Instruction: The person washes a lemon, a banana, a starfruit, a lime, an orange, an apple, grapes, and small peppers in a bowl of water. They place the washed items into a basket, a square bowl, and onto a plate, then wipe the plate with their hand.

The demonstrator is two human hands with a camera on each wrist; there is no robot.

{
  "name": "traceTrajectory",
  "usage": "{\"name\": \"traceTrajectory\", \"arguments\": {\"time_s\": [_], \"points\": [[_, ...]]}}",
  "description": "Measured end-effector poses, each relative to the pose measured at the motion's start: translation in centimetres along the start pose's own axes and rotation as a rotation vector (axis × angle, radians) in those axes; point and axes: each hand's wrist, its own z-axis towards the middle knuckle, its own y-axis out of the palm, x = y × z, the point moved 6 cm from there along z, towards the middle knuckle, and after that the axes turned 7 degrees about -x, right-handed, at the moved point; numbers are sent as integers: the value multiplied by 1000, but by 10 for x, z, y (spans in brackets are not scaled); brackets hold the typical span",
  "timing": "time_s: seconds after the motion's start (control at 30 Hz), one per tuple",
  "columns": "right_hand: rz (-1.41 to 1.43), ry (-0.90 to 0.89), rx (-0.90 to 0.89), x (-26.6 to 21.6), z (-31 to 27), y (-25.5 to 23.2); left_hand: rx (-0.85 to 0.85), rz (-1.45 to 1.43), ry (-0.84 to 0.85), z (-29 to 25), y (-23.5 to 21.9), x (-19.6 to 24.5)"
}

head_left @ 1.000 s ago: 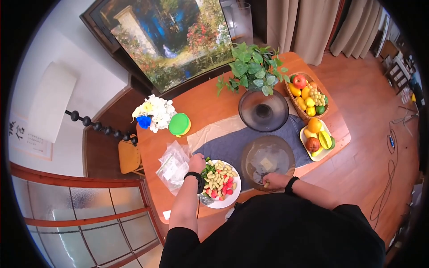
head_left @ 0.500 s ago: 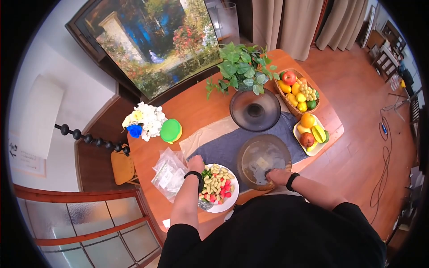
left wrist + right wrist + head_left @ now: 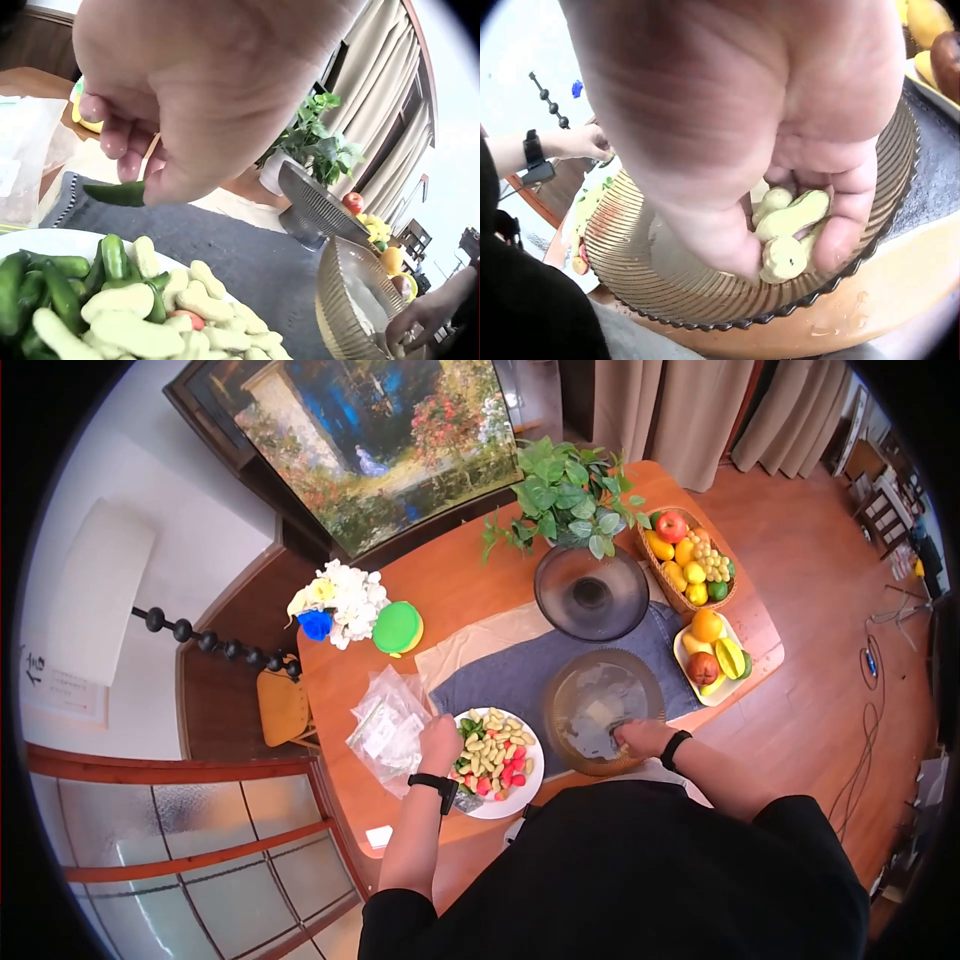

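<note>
My left hand (image 3: 440, 745) is over the left edge of a white plate (image 3: 535, 768). In the left wrist view, its thumb and fingers pinch a green chili pepper (image 3: 116, 194). On the plate lie peanuts in their shells (image 3: 137, 337), more green chili peppers (image 3: 64, 292) and red pieces (image 3: 518, 765). My right hand (image 3: 645, 738) is inside a ribbed brown glass bowl (image 3: 560, 710), at its near right side. Its curled fingers hold several peanuts (image 3: 784, 257), as the right wrist view shows. Clear liquid covers the bowl's bottom.
Left of the plate lie clear plastic bags (image 3: 385, 735). Behind the bowl, a dark glass stand (image 3: 565, 605) is on a blue-grey cloth (image 3: 500, 680). A fruit basket (image 3: 655, 580) and a fruit dish (image 3: 690, 680) are at right; a green-lidded container (image 3: 398, 628) and flowers stand at left.
Relative to the plate, my left hand has come nearer to my body, along the plate's left edge. My right hand has shifted slightly right within the bowl. The head view has swung a little.
</note>
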Motion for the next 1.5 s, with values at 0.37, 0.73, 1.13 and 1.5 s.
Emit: {"name": "traceTrajectory", "arguments": {"time_s": [0.37,0.73,1.13,1.5], "points": [[-76,-95,-2,-17,1,1,-37,-183,-176,-37,4,-18],[375,-276,53,-106,23,-98,221,-339,-205,-64,12,-27],[298,-447,-14,-227,166,-46,253,-1016,-323,-112,58,-25],[315,-504,57,-249,176,-25,-236,-1994,-373,-108,99,21]]}}
